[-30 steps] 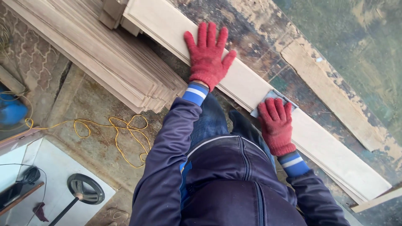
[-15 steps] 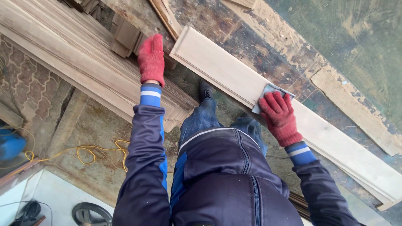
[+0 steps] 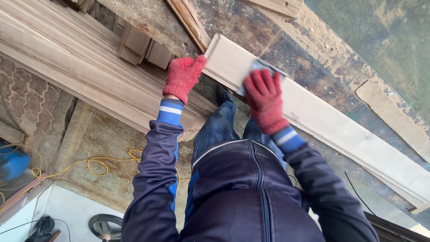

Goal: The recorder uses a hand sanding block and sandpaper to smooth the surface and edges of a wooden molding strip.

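I'm pressing my right hand (image 3: 265,99), in a red knit glove, flat on a grey sanding pad (image 3: 260,68), fingers spread over it. The pad is sitting on the top face of the long pale wooden board (image 3: 331,125), close to its upper-left end; only the pad's far edge is showing past my fingertips. The board is lying diagonally across the worn, paint-flaked workbench (image 3: 304,49), running from upper-left to lower-right.

My left hand (image 3: 182,77), same red glove, is gripping the board's end edge, fingers curled over the corner. I can't tell how far the thumb is wrapping underneath.

Just left of that hand, a stack of thin wooden slats (image 3: 89,67) is lying on the ground beside the bench. A yellow cable (image 3: 96,165) is coiling on the concrete floor (image 3: 89,134) below it. My dark blue jacket sleeves with blue-and-white cuffs are covering both arms. A round black disc (image 3: 105,225) is sitting at the bottom-left corner.
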